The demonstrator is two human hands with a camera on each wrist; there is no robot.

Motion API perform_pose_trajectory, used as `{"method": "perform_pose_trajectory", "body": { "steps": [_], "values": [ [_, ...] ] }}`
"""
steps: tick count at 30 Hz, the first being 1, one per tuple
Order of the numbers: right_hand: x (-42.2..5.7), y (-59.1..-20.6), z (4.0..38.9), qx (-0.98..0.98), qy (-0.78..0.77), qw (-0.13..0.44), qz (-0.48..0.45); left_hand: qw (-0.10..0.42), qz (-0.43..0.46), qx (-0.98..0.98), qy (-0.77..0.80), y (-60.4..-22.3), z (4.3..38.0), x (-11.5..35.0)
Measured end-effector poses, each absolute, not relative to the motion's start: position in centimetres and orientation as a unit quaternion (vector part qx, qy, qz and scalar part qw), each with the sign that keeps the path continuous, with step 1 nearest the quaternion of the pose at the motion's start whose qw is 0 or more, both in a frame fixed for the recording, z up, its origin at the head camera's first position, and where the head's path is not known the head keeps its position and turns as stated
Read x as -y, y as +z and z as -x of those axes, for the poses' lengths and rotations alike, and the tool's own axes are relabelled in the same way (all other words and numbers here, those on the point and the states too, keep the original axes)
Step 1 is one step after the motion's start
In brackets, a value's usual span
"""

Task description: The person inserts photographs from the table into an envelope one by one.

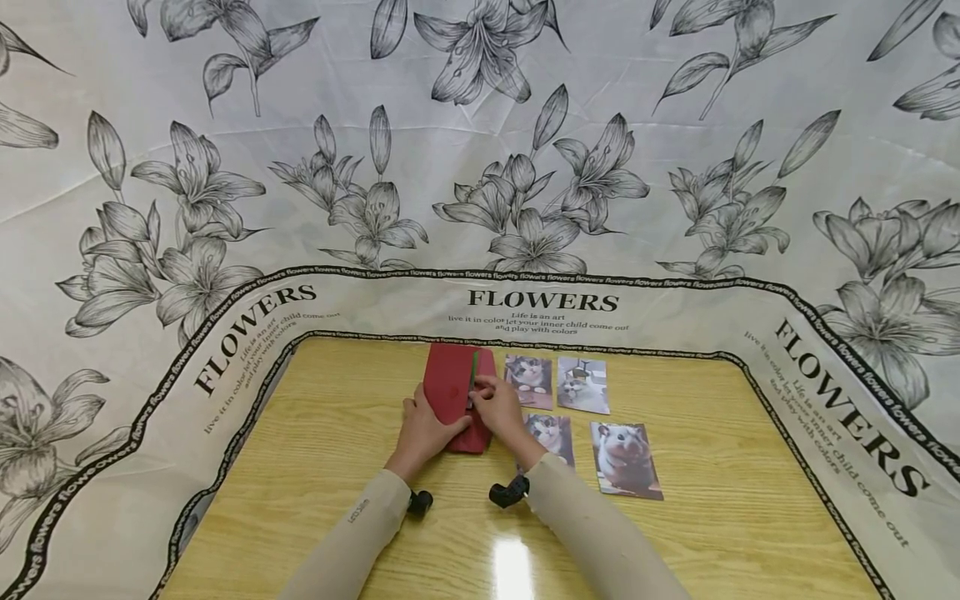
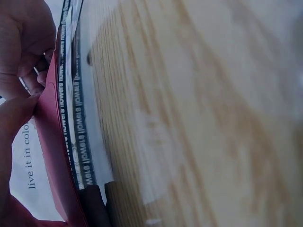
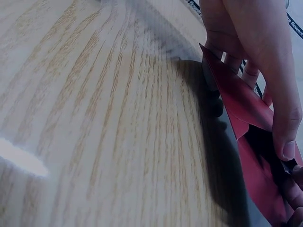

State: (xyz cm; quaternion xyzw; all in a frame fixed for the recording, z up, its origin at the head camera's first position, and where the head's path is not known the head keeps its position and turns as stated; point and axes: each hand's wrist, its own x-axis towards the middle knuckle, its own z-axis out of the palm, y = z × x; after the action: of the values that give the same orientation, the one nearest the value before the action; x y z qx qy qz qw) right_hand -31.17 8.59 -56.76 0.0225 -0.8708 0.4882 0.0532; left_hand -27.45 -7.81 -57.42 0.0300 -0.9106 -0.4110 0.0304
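A red envelope (image 1: 448, 379) lies tilted on the table's far half, its mouth along the right side. My left hand (image 1: 429, 429) grips it by the left edge, thumb across its front. In the right wrist view that thumb presses at the dark mouth of the red envelope (image 3: 236, 104), the other fingers behind it. My right hand (image 1: 497, 408) reaches the mouth and pinches a small greyish photo card (image 1: 471, 402), mostly hidden by fingers and envelope. A green edge (image 1: 475, 367) shows inside. The left wrist view has the envelope (image 2: 52, 142) nearly edge-on between both hands.
To the right lie several photo cards: a cat picture (image 1: 530, 379), another cat card (image 1: 583, 387), one partly under the right wrist (image 1: 553, 437), and a hamster card (image 1: 626, 458). A flower-printed cloth (image 1: 540, 208) walls in the wooden table (image 1: 322, 467).
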Motion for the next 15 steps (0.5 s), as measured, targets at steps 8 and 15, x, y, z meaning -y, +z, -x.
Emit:
{"method": "perform_pose_trajectory", "body": {
  "steps": [8, 15],
  "values": [
    [-9.0, -56.7, 31.1, 0.866, 0.497, 0.052, -0.015, 0.035, -0.031, 0.913, -0.406, -57.3, 27.4, 7.7],
    [-10.1, -56.9, 31.0, 0.858, 0.509, 0.067, -0.018, 0.032, -0.039, 0.910, -0.413, -57.1, 27.3, 7.7]
  ]
}}
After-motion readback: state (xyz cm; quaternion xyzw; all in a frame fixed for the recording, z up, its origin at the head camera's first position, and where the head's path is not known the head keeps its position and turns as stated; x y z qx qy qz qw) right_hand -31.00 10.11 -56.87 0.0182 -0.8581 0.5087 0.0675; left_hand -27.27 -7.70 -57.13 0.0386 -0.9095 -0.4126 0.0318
